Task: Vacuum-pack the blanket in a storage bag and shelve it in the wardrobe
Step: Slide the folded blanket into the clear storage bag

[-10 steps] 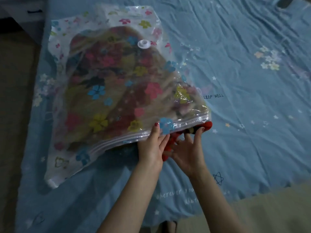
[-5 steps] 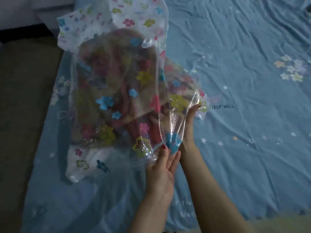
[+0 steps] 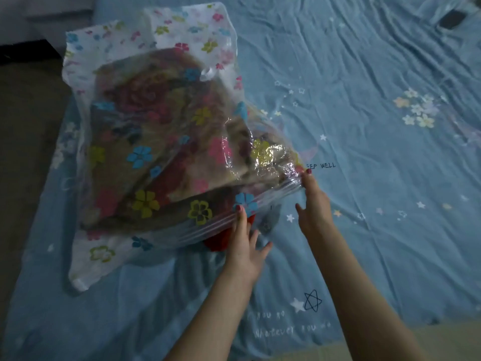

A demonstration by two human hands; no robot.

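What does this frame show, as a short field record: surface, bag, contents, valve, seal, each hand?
surface: blue bedsheet
bag: clear flowered storage bag, lying on the sheet
contents: blanket inside; a red part sticks out at the mouth
valve: white valve on top
seal: zip strip, not fully closed
left hand: pinches the strip
right hand: grips the strip's right end

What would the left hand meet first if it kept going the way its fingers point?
Left hand points up-screen along the storage bag's zip edge; it would likely press straight into the blanket through the plastic.
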